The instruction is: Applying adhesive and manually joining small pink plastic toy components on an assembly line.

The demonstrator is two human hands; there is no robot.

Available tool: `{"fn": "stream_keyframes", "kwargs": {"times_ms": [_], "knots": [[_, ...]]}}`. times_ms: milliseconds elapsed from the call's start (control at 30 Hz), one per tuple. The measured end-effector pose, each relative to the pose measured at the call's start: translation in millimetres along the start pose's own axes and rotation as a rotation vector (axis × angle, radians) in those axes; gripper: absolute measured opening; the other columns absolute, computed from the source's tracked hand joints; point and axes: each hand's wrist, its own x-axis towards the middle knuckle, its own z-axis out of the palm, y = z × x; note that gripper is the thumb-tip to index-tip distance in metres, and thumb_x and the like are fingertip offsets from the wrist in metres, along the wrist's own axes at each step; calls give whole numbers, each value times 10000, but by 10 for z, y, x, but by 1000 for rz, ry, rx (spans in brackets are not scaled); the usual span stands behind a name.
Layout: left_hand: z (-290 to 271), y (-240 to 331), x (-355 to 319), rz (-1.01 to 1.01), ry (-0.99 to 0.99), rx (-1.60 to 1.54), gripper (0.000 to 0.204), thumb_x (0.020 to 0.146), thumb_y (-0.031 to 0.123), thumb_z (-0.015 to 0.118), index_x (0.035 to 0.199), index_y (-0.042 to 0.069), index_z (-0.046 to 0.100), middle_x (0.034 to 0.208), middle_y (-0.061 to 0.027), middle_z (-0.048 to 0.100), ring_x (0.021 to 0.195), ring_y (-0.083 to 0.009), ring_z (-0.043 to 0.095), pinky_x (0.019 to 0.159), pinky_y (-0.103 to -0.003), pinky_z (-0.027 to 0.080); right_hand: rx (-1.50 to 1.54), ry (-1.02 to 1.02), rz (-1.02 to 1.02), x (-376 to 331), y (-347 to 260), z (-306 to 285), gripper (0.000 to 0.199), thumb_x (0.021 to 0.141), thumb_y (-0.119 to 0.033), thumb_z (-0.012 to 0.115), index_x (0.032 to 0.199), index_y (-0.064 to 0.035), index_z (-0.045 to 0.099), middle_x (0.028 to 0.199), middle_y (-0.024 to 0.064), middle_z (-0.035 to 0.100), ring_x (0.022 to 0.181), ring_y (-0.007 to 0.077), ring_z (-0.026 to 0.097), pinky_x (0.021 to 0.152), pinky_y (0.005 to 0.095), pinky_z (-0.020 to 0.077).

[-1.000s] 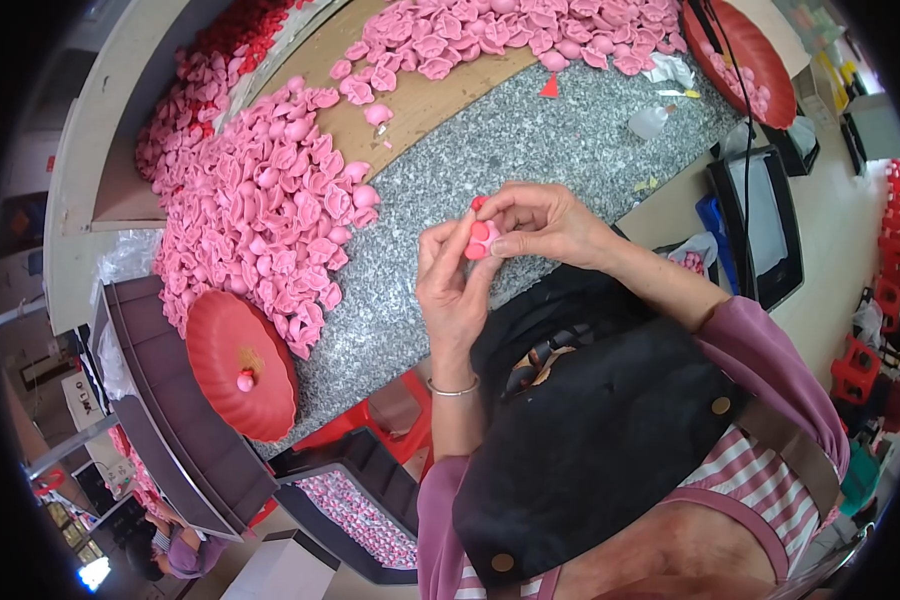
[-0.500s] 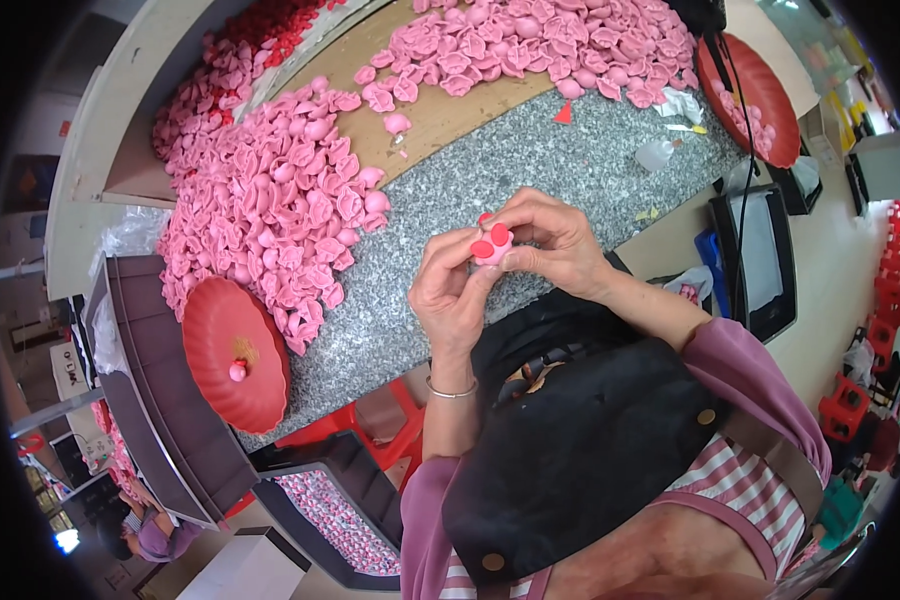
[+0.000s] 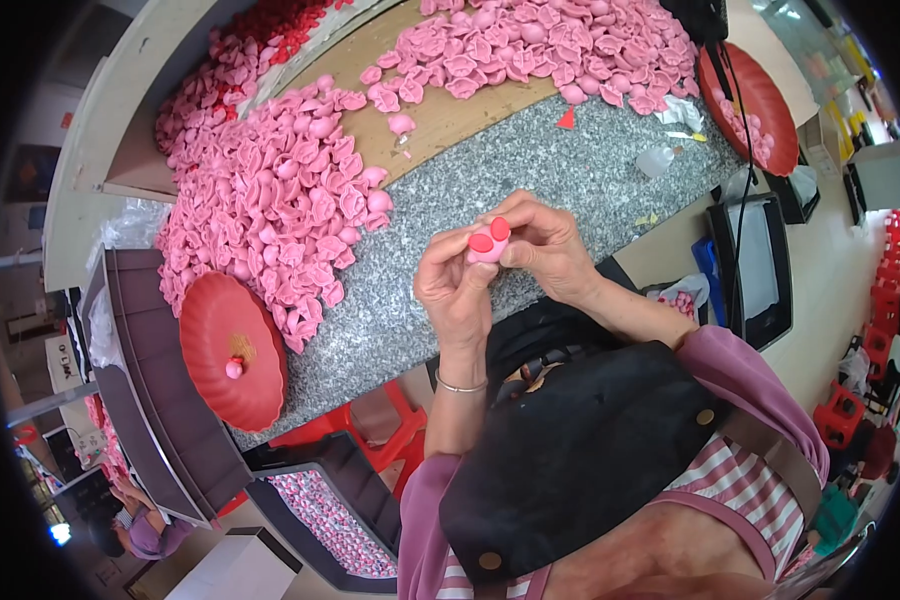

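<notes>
Between both hands, just above the speckled grey tabletop (image 3: 420,215), is a small pink figure (image 3: 486,252) with two red oval pieces on it. My left hand (image 3: 452,285) pinches it from the left between thumb and fingers. From the right, my right hand (image 3: 555,250) closes thumb and fingers on its other side. A large heap of pink shell-like pieces (image 3: 270,200) lies to the left of my hands. Beyond them another heap of pink pieces (image 3: 540,50) spreads over a wooden board (image 3: 410,145).
At the left, a red scalloped dish (image 3: 210,340) holds one small pink-and-red piece (image 3: 235,367). A second red dish (image 3: 770,90) with pink pieces stands far right, near a small translucent bottle (image 3: 656,160) and a hanging black cable (image 3: 740,180). Below left, a dark crate (image 3: 370,490) holds many small pieces.
The small figure has tilted slightly in my fingers, and the red bit at its top no longer shows. Both hands keep their hold in nearly the same place.
</notes>
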Motion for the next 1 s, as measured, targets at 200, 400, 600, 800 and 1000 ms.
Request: {"fn": "stream_keyframes", "kwargs": {"times_ms": [200, 400, 600, 800, 1000], "knots": [[-8, 4, 56, 27, 2, -30, 171, 835, 78, 634, 996, 59, 579, 1035, -41, 551, 991, -165, 529, 924, -345, 397, 78, 92, -13, 47, 30, 144, 143, 875, -122, 599, 976, -24, 626, 967, 53, 535, 962, 150, 530, 898, 323, 394], [93, 4, 81, 58, 52, -53, 144, 874, 72, 581, 1017, 55, 580, 1036, -37, 544, 997, -171, 529, 915, -348, 404, 116, 201, -97, 69, 54, 301, 80, 899, -100, 556, 887, -30, 593, 943, 36, 517, 917, 122, 499, 867, 306, 371], [75, -13, 61, 70, 55, -90, 168, 878, 11, 541, 1040, 11, 584, 1045, -96, 559, 1030, -196, 527, 950, -359, 384, 114, 246, -116, 55, 91, 328, 73, 909, -86, 535, 881, -35, 577, 947, 31, 507, 915, 113, 484, 866, 293, 360], [59, -37, 33, 66, 75, -64, 167, 877, 11, 541, 1039, 11, 584, 1040, -93, 558, 1002, -180, 525, 928, -339, 386, 114, 266, -126, 41, 90, 349, 69, 910, -71, 526, 878, -30, 571, 939, 29, 503, 906, 109, 481, 862, 289, 359], [67, -40, 11, 65, 81, -87, 167, 876, 9, 541, 1037, 9, 584, 1043, -94, 556, 1009, -184, 526, 932, -341, 387, 111, 271, -120, 17, 105, 341, 72, 910, -70, 526, 866, -29, 566, 926, 27, 499, 895, 107, 480, 856, 292, 360]]}}
